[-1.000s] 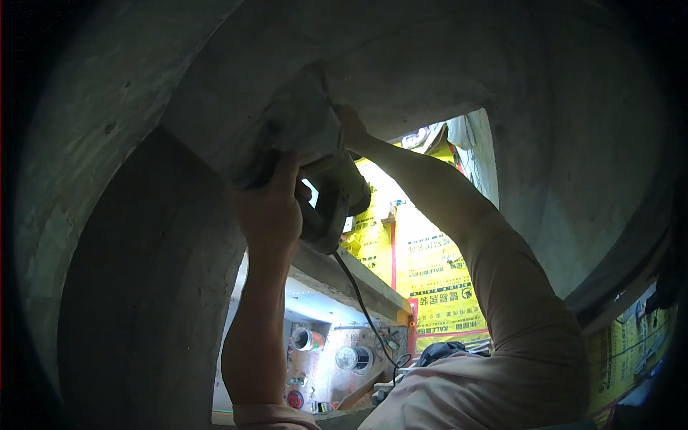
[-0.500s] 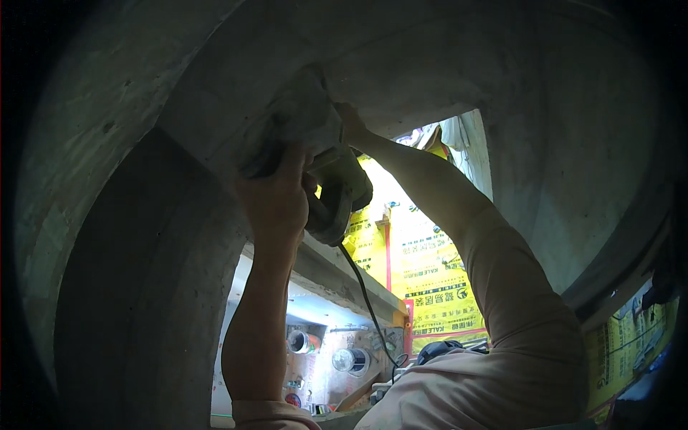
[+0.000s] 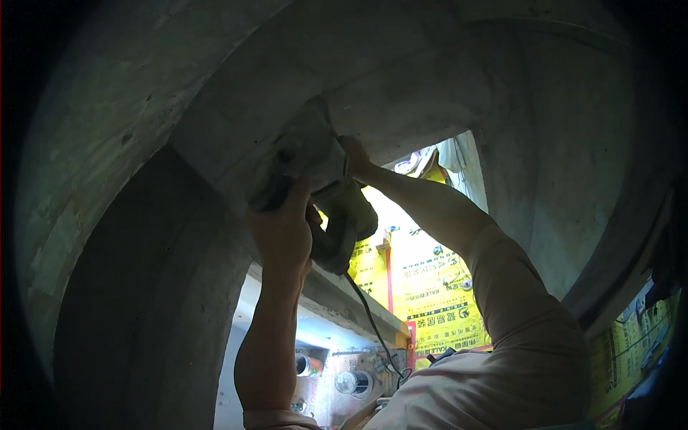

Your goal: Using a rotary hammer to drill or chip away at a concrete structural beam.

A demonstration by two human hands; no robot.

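A dusty corded power cutter (image 3: 315,154), seen dimly, is held up against the grey concrete surface in front of me. My left hand (image 3: 283,226) is wrapped round its handle on the left side, with the thumb pointing up. On the right of the tool's head, my right hand (image 3: 356,159) grips the body; its fingers are mostly in shadow. From the tool's lower end a black power cable (image 3: 369,308) hangs past my left forearm. The blade, if any, and its contact with the concrete are hidden.
A concrete wall (image 3: 129,265) curves round on the left, and another (image 3: 566,165) stands at right. Through the opening show yellow printed sheeting (image 3: 437,287), a concrete ledge (image 3: 337,287), a can (image 3: 307,366) and a clear-topped tub (image 3: 351,383).
The cutter and both hands sit lower in the picture, and the surrounding walls have shifted down too. Both hands keep their hold on the cutter.
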